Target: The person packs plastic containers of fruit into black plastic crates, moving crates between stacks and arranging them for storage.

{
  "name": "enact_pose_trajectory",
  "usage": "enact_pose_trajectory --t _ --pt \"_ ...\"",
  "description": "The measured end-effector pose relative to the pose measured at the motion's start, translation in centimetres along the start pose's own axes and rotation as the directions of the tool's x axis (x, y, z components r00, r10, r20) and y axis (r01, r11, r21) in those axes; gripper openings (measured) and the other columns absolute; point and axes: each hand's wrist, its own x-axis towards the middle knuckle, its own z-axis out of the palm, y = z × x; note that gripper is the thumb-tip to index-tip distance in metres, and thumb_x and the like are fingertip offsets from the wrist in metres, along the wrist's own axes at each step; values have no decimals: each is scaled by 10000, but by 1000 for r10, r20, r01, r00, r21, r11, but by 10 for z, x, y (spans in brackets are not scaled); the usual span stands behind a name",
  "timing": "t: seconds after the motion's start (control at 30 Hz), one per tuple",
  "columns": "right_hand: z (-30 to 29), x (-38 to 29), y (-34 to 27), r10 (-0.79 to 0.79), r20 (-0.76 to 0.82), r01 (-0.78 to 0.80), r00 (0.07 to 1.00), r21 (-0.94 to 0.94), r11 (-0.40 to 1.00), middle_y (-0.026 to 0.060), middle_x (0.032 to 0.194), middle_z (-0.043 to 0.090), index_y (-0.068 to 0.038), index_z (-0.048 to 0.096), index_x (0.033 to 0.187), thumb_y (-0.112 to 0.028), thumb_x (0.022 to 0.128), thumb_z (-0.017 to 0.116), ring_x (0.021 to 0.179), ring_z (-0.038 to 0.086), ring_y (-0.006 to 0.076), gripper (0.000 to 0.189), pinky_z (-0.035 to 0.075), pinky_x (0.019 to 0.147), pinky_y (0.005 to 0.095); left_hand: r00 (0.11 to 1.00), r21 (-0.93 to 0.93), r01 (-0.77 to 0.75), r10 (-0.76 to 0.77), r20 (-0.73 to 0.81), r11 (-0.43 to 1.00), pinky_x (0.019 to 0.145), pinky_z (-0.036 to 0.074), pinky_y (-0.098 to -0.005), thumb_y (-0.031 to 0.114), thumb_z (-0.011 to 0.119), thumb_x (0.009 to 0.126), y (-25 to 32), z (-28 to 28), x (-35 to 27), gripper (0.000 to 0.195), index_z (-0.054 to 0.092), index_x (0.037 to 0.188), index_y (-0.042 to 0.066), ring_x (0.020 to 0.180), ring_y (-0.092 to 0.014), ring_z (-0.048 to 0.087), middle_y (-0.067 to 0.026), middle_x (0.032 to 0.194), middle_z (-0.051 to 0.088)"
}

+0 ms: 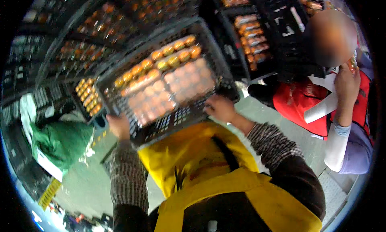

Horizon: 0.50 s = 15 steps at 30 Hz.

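A black plastic crate (156,128) sits tilted before my waist, against my yellow apron (196,147). Inside it lie two wrapped packs of pale pinkish round items (190,81) and, behind them, rows of shiny orange round items (146,64); blur keeps me from telling what food they are. My left hand (119,126) grips the crate's left front corner. Over the front wall near the right corner is my right hand (221,109), its fingers bent at the crate's inner side; whether they grip the wall is unclear.
Stacked dark crates with orange packs (253,39) stand behind and right; a smaller orange pack (89,95) is at left. A green bag (61,141) hangs at far left. On the right, a co-worker in a red vest (294,102) raises a hand (346,87).
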Motion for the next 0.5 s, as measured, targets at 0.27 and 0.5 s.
enact_pose_trajectory --t 0.27,0.5 --pt "94 66 58 655 602 -642 458 733 -225 86 858 583 -50 563 1013 -211 818 566 787 555 224 252 464 682 320 991 56 107 -111 73 993 724 468 -475 327 640 722 41 -31 -7 483 436 1002 -11 849 -418 587 -234 930 604" --pt "157 74 58 545 63 -187 836 967 175 43 802 568 -73 575 898 -105 777 600 752 561 158 127 457 618 294 994 -1 57 -57 88 998 693 479 -486 339 620 727 31 -29 -8 478 416 973 -17 801 -430 597 -258 857 607"
